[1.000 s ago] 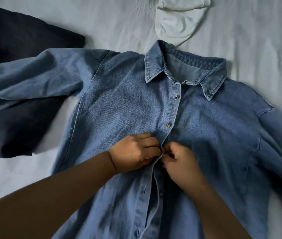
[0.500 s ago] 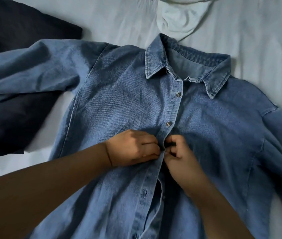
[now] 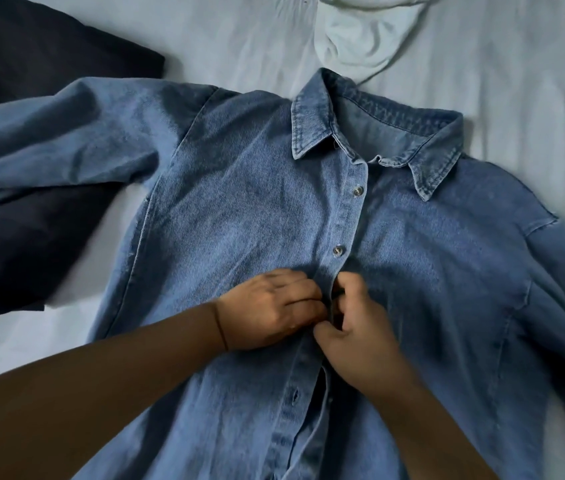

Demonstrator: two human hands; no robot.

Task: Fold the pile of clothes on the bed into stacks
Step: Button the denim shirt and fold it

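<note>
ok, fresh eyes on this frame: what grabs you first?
A blue denim shirt lies spread face up across the middle of the bed, collar away from the camera. At its front opening the left hand and right hand meet, pinching the placket just below two fastened buttons. A dark garment lies at the left, partly under a sleeve, and a white garment sits above the collar.

shirt (image 3: 239,209) on bed (image 3: 516,81), dark garment (image 3: 32,237) left, under sleeve
</note>
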